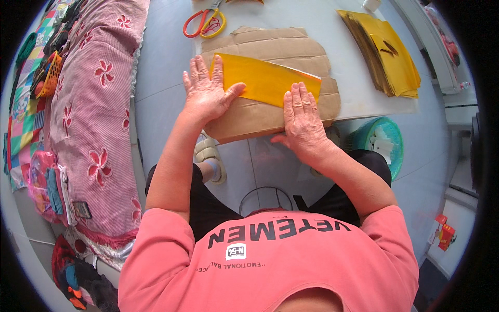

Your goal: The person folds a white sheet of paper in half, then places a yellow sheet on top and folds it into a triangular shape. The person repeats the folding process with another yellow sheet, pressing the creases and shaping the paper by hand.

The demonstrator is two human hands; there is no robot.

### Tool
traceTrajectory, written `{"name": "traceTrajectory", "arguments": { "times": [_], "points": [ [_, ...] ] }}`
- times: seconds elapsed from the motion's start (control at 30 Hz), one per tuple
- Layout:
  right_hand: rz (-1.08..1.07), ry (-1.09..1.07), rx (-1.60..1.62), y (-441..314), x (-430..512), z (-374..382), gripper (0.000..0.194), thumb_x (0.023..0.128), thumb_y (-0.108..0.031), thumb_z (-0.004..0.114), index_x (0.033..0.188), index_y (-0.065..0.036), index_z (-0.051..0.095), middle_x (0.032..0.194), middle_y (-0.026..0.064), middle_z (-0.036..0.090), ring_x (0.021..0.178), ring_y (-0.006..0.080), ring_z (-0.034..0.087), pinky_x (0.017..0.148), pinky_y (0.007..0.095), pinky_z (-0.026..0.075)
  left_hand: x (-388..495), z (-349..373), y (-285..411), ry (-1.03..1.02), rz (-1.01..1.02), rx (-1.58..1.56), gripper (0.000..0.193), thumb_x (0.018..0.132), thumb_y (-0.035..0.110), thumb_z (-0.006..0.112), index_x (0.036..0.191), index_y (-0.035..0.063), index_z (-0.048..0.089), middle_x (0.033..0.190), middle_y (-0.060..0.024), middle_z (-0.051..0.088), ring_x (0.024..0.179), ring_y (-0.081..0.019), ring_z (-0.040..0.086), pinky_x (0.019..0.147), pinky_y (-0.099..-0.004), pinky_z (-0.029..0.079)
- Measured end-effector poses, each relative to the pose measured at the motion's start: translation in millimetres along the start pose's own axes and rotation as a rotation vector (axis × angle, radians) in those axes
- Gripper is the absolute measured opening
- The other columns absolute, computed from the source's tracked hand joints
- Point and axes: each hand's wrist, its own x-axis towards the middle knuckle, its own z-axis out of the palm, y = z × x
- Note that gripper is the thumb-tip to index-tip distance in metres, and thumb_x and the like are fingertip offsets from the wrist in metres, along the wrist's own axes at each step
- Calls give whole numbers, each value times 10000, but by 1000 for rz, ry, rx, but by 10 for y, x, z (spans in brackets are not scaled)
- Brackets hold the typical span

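A folded sheet of shiny golden-yellow paper (261, 80) lies slantwise on a piece of brown corrugated cardboard (249, 121). My left hand (208, 87) rests flat with spread fingers over the paper's left end, the thumb on its lower edge. My right hand (304, 117) has its fingers together on the lower right part of the paper, and its thumb points left at the cardboard's near edge. Neither hand grasps anything. Scissors with one red and one yellow handle (204, 23) lie beyond the cardboard.
A stack of golden sheets (384, 58) lies at the table's right, near a small white container (371, 4). A green waste basket (397, 148) with white scraps stands below the table's right edge. A pink patterned cover (103, 101) and an orange basket (52, 76) are at left.
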Motion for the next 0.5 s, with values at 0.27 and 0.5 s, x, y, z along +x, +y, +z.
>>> {"name": "traceTrajectory", "arguments": {
  "times": [0.27, 0.5],
  "points": [
    [35, 42, 93, -259, -84, 65, 1096, 742, -407, 856, 1475, 172, 284, 1558, 401, 217, 1499, 532, 154, 1230, 567, 147, 62, 104, 309, 474, 83, 221, 844, 972, 570, 529, 1576, 34, 283, 1611, -343, 151, 1524, -473, 92, 1211, -605, 62],
    [-57, 69, 155, -262, -90, 50, 1006, 764, -298, 848, 1475, 162, 305, 1551, 381, 261, 1493, 509, 210, 1226, 546, 202, -216, 239, 585, 196, 243, 6, 868, 987, 630, 436, 1597, 46, 234, 1633, -337, 72, 1534, -476, 20, 1198, -633, 26]
  ]
}}
